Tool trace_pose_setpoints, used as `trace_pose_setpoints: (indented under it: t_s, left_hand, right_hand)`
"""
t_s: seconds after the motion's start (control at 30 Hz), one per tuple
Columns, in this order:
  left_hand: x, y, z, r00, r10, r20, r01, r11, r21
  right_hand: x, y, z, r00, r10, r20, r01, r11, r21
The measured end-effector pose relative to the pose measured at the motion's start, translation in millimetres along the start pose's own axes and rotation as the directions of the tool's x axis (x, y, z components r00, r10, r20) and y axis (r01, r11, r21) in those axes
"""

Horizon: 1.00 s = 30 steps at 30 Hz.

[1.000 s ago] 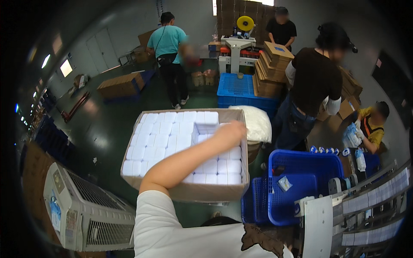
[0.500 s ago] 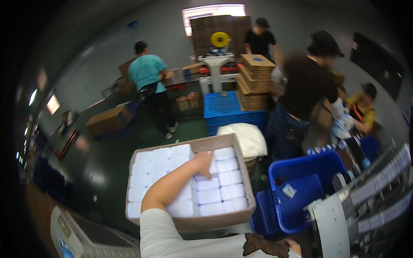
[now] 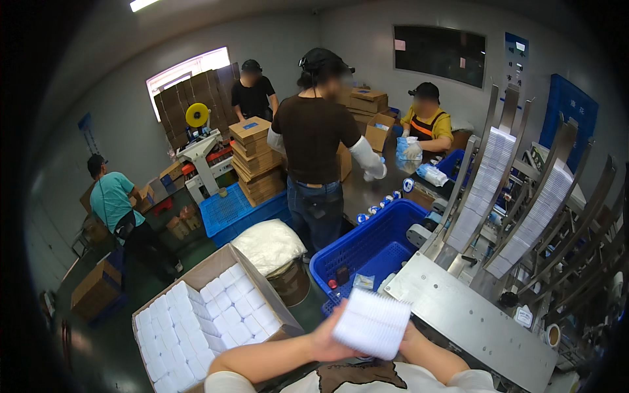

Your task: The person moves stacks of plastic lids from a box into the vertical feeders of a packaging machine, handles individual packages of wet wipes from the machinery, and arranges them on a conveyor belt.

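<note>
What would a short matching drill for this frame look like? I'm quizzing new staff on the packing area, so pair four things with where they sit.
Things:
1. white stack
2. cardboard box of white packs
3. blue basket
4. yellow tape roll

Places:
A. on top of the taping machine at the back
B. on the floor at lower left, open
C. between the left hand and right hand
D. beside the metal feeder, behind the person in the brown shirt

Pairs: 1-C, 2-B, 3-D, 4-A

Open carton [image 3: 196, 288] left, basket [image 3: 373, 245] ahead, feeder machine [image 3: 485, 314] right
</note>
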<state>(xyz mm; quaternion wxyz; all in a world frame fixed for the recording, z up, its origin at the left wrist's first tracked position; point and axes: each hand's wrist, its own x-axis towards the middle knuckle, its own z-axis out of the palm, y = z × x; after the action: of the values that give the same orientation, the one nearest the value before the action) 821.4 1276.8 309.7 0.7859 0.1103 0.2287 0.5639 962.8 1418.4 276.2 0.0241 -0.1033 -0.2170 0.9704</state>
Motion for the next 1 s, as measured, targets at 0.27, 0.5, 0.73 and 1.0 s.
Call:
trace_pose_setpoints:
  t_s: [0.27, 0.5, 0.73, 1.0]
  left_hand:
    - [95, -38, -10, 0.924, 0.052, -0.379, 0.212, 0.755, 0.62]
    - [147, -64, 3, 0.759, 0.501, 0.416, -0.284, -0.321, 0.904]
    - [172, -67, 29, 0.62, 0.404, 0.672, -0.289, -0.679, 0.675]
    - [189, -72, 21, 0.465, 0.512, 0.723, -0.147, -0.76, 0.633]
  right_hand:
    - [-106, -108, -38, 0.879, -0.47, -0.078, 0.21, 0.529, -0.822]
    - [-132, -133, -98, 0.847, -0.425, -0.319, -0.531, -0.659, -0.533]
    - [-129, -144, -110, 0.84, -0.488, -0.236, -0.418, -0.305, -0.856]
    - [-117, -132, -92, 0.603, -0.796, 0.058, 0.385, 0.226, -0.895]
